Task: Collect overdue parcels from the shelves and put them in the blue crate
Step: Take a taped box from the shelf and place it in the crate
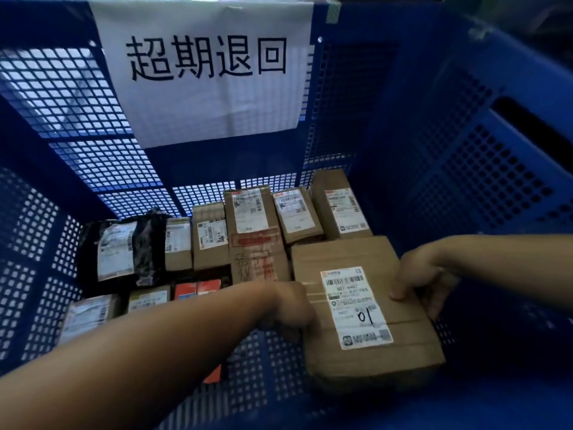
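Fingers of both our hands curl round the box (366, 308): left hand (291, 305) on its left edge, right hand (424, 274) on its right edge, low inside the crate (465, 169) beside other parcels (254, 231).

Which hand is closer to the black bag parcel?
Left. The left hand grips the held box's near-left edge, toward the black bag parcel; the right hand holds the far side.

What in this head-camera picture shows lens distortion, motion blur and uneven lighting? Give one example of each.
Head view: the blue crate walls bow outward, a wide-angle effect; the left hand is smeared at its edges, while the cardboard box label stays partly readable; daylight glows through the far-left mesh, leaving the right wall and the black parcel dim.
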`<state>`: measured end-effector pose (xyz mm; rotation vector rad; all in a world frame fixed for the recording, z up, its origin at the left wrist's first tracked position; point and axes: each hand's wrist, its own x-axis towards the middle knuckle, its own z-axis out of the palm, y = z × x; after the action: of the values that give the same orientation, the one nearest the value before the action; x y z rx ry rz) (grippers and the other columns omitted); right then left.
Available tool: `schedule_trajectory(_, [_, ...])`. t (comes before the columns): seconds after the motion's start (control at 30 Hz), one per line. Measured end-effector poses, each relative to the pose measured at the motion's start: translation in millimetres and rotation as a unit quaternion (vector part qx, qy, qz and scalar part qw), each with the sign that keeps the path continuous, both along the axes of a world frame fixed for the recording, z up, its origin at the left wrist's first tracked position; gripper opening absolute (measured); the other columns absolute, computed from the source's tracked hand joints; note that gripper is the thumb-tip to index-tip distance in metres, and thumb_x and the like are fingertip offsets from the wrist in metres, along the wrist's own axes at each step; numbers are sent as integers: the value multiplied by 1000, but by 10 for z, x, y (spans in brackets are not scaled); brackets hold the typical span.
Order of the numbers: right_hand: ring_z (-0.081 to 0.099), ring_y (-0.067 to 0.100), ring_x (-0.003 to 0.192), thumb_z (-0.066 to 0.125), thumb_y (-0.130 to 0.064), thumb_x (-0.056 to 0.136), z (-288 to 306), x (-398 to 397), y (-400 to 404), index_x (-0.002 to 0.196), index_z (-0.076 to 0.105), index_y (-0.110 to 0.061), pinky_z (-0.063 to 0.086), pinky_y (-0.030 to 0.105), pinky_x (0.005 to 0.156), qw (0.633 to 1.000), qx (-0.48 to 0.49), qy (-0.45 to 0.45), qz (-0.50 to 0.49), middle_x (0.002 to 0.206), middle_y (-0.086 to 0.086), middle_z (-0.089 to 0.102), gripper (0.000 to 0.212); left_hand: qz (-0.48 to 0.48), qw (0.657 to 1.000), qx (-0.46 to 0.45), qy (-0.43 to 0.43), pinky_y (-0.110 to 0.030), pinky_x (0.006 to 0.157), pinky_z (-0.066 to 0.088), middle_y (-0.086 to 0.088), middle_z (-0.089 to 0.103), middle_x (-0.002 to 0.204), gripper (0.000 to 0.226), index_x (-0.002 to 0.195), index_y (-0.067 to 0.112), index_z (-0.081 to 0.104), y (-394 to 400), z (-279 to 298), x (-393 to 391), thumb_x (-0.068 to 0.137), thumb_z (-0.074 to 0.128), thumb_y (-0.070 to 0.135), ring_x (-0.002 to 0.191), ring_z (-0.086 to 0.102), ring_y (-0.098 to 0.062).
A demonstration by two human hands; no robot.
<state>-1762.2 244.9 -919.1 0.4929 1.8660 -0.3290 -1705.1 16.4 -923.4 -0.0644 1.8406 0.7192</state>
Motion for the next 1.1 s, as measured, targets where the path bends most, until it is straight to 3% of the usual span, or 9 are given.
schedule_trajectory(0.1, [61, 32, 98, 58, -8, 94, -98, 68, -20, 123, 48, -4, 57, 42, 77, 1000, -14, 8, -23, 113, 19, 59, 31, 48, 998, 23, -16, -22, 62, 54, -2, 60, 95, 41, 128, 6, 51, -6, -76, 40, 90, 63, 13, 91, 63, -19])
schedule_trajectory(0.17, [59, 28, 97, 59, -6, 93, -109, 82, -58, 124, 51, -4, 54, 41, 85, 998, -22, 43, -37, 106, 16, 59, 32, 55, 998, 19, -20, -19, 58, 51, -4, 61, 92, 40, 127, 4, 53, 5, -134, 49, 90, 63, 14, 86, 64, -17])
schedule_trajectory(0.27, [58, 25, 111, 62, -8, 92, -31, 58, -125, 125, 52, -6, 51, 35, 91, 996, -16, 86, -30, 118, 16, 59, 34, 87, 994, 35, -48, -25, 74, 54, -10, 60, 121, 44, 130, 6, 51, 12, -155, 47, 88, 65, 12, 110, 60, -23])
schedule_trajectory(0.37, [57, 23, 111, 62, -16, 94, 33, -18, -186, 141, 39, -5, 53, 31, 88, 993, 0, 118, -15, 138, 16, 48, 53, 94, 994, 41, -34, -30, 92, 52, -7, 58, 125, 35, 126, 8, 53, -29, -78, -3, 92, 59, 12, 115, 56, -21])
schedule_trajectory(0.47, [54, 23, 121, 63, -24, 94, 93, -65, -279, 146, 33, -7, 51, 34, 96, 991, -13, 133, -26, 144, 15, 45, 63, 95, 995, 40, 9, -29, 77, 54, -6, 62, 107, 16, 107, 10, 58, -87, 82, -63, 94, 58, 19, 96, 61, -19])
schedule_trajectory(0.57, [46, 25, 133, 63, -34, 93, 169, -102, -417, 150, 29, -10, 42, 39, 108, 984, -64, 156, -54, 150, 11, 41, 70, 116, 990, 42, 63, -38, 92, 54, -9, 61, 113, 43, 126, 9, 49, -147, 225, -116, 93, 60, 33, 105, 62, -26])
schedule_trajectory(0.67, [50, 25, 128, 57, -44, 94, 276, -115, -622, 150, 30, -11, 42, 38, 104, 972, -89, 204, -77, 147, 11, 45, 71, 135, 982, 46, 121, -45, 97, 50, -11, 58, 123, 62, 140, 9, 39, -221, 420, -149, 93, 55, 45, 110, 59, -29])
schedule_trajectory(0.87, [63, 29, 110, 40, -57, 94, 611, -33, -1083, 118, 56, -11, 46, 45, 102, 922, -149, 316, -169, 114, 13, 68, 55, 219, 950, 77, 208, -44, 98, 48, -10, 57, 125, 49, 133, 12, 48, -437, 865, -128, 97, 45, 44, 110, 58, -27])
schedule_trajectory(1.1, [55, 44, 117, 32, -38, 102, 1320, 280, -1867, 126, 48, 8, 42, 56, 103, 822, -283, 459, -185, 128, 30, 55, 55, 320, 884, 74, 332, -45, 95, 49, -8, 62, 112, 39, 120, 14, 52, -811, 1439, 124, 98, 40, 44, 102, 61, -25])
